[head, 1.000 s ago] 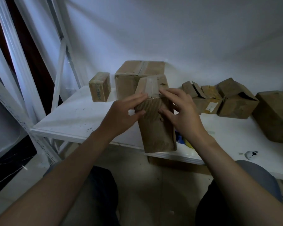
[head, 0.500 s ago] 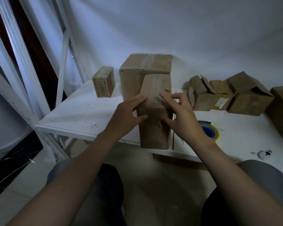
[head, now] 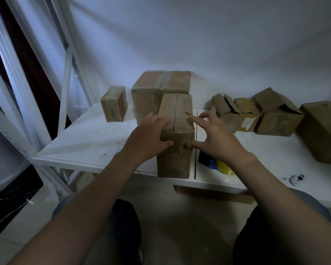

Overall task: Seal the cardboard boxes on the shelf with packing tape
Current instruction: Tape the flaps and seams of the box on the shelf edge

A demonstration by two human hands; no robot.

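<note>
- A tall cardboard box (head: 175, 159) stands upright at the front edge of the white shelf (head: 88, 142), just left of a dark seam between the shelf boards.
- Its top flaps are folded shut and meet in a line down the middle; whether tape covers that line cannot be told in the dim light.
- The left hand (head: 151, 134) clasps the box's upper front edge: its fingers (head: 158, 119) lie over the left part of the top and the thumb presses on the front face.
- The right hand (head: 212, 138) is spread wide and holds nothing; its forefinger tip touches the top near the right edge, its thumb tip touches the front face, and the other fingers are lifted clear of the box.
- A tape roll (head: 221, 166), blue and yellow, lies on the shelf just right of the box, partly hidden by the right wrist.
- A large box (head: 161, 87) with a pale strip of tape across its top stands right behind the tall box.
- A small box (head: 114, 104) sits apart to the left, near the white shelf frame (head: 65, 73).
- To the right, along the wall, stand open boxes (head: 235, 113) with flaps raised, and one bigger box (head: 323, 131) at the far right.
</note>
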